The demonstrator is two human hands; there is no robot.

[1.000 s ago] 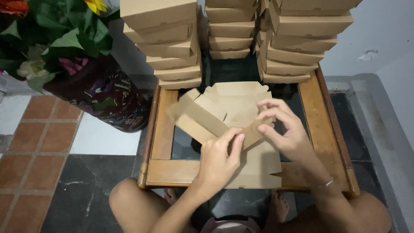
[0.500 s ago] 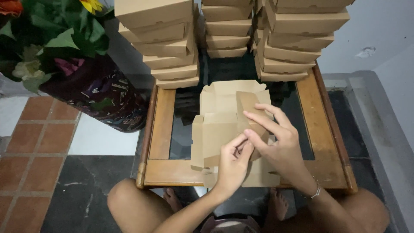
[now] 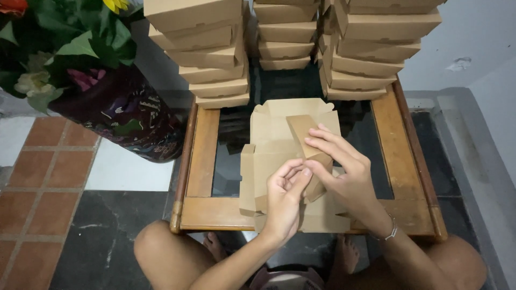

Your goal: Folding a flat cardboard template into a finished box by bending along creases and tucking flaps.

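Your left hand [image 3: 284, 200] and right hand [image 3: 344, 171] both pinch a raised flap of the flat, creased brown cardboard box blank [image 3: 274, 145], just before the folded-box stacks [image 3: 215, 48] on the counter [image 3: 201, 161].

Plain tan cardboard box [image 3: 279, 145], brown wooden counter [image 3: 207, 156] with dark glass, dark multicoloured patterned vase [image 3: 126, 115], terracotta floor tiles [image 3: 37, 161].

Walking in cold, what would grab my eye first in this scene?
Probably the two hands in the middle: the left hand and right hand pinch a flap of a flat brown cardboard box blank lying on a wooden-framed glass table. Behind it, at the table's far edge, rise stacks of folded cardboard boxes. A dark patterned vase of flowers stands on the floor to the left.
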